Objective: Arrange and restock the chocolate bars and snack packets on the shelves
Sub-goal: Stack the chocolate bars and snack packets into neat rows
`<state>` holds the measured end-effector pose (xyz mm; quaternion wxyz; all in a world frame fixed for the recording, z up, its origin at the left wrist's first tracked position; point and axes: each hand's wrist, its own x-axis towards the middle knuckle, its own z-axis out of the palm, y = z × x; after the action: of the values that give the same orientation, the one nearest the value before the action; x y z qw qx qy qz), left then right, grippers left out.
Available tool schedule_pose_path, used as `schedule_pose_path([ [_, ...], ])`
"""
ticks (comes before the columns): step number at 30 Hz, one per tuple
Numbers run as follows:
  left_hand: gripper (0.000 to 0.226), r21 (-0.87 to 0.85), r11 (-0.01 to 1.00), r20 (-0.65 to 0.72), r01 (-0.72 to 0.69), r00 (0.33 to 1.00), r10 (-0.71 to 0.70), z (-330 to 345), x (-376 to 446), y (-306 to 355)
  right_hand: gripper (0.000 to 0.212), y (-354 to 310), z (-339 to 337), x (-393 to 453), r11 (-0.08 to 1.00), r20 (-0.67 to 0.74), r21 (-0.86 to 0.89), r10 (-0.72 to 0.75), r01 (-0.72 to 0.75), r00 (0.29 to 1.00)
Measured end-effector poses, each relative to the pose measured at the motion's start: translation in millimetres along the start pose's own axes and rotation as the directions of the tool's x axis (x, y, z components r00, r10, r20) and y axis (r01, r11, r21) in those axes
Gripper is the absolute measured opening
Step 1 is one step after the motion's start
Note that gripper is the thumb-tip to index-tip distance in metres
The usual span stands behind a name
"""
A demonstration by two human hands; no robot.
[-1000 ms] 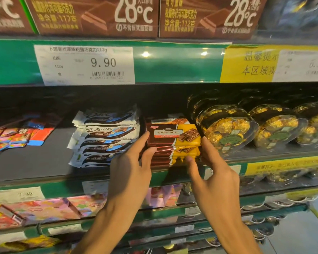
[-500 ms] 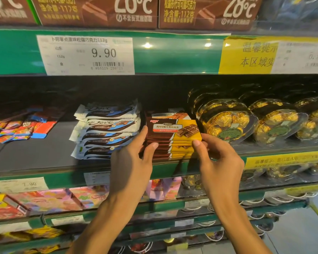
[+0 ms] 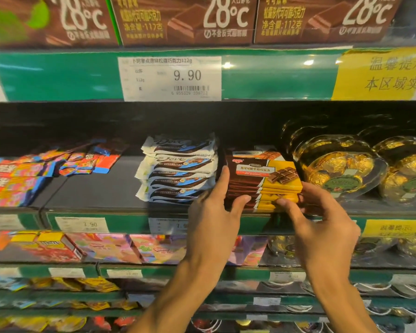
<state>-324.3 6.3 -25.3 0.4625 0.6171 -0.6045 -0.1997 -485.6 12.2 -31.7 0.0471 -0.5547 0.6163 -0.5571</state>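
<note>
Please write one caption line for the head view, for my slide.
Both hands, left hand and right hand, grip a stack of chocolate bars between Dove bars and gold chocolate boxes.

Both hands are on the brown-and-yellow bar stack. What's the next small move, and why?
Probably square it up: the left hand and right hand grip the brown-and-yellow bar stack at its two front corners, and its front edges look slightly uneven beside the Dove stack.
</note>
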Motion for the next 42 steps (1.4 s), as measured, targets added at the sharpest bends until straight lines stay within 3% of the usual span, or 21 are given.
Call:
schedule_pose_path([
  [8, 0.074, 0.037, 0.999, 0.024, 0.005, 1.0, -0.006, -5.4, 0.4, 4.1, 0.042, -5.2, -4.4, 0.2, 0.999, -0.025, -0.005, -0.044, 0.044, 0.999],
  [11, 0.064, 0.033, 0.999, 0.018, -0.027, 0.999, 0.027, -20.7, -1.5, 12.6, 0.03, -5.7, -11.5, -1.9, 0.982, 0.009, 0.006, -0.188, 0.188, 0.982],
  [16, 0.042, 0.263, 0.954, -0.136, -0.145, 0.973, 0.186, -60.6, 1.3, 14.6, 0.022, -38.5, -12.9, 1.0, 0.947, 0.191, 0.033, -0.319, 0.319, 0.928],
  [23, 0.04, 0.518, 0.845, -0.091, -0.136, 0.973, 0.212, -146.6, 33.9, -23.5, 0.029, -109.7, 29.0, 3.4, 0.851, 0.41, -0.069, -0.452, 0.521, 0.792],
  [29, 0.05, 0.589, 0.793, -0.014, -0.157, 0.979, 0.204, -228.0, 86.3, -94.2, 0.043, -177.1, 98.8, 0.5, 0.799, 0.55, -0.165, -0.412, 0.578, 0.726],
  [34, 0.062, 0.759, 0.624, 0.063, -0.187, 0.974, 0.215, -270.7, 129.6, -157.9, 0.044, -212.1, 164.3, -10.5, 0.738, 0.637, -0.248, -0.364, 0.628, 0.679],
  [37, 0.087, 0.79, 0.591, 0.149, -0.161, 0.986, 0.07, -281.3, 151.0, -177.8, 0.041, -224.5, 207.6, -14.9, 0.71, 0.684, -0.25, -0.352, 0.658, 0.639],
  [40, 0.076, 0.829, 0.542, 0.23, -0.136, 0.967, -0.108, -282.2, 165.5, -188.5, 0.038, -227.7, 249.4, -15.0, 0.697, 0.753, -0.274, -0.273, 0.663, 0.599],
  [42, 0.073, 0.828, 0.542, 0.236, -0.142, 0.966, -0.108, -282.0, 171.0, -193.3, 0.042, -225.1, 275.4, -13.6, 0.705, 0.805, -0.275, -0.202, 0.654, 0.557],
])
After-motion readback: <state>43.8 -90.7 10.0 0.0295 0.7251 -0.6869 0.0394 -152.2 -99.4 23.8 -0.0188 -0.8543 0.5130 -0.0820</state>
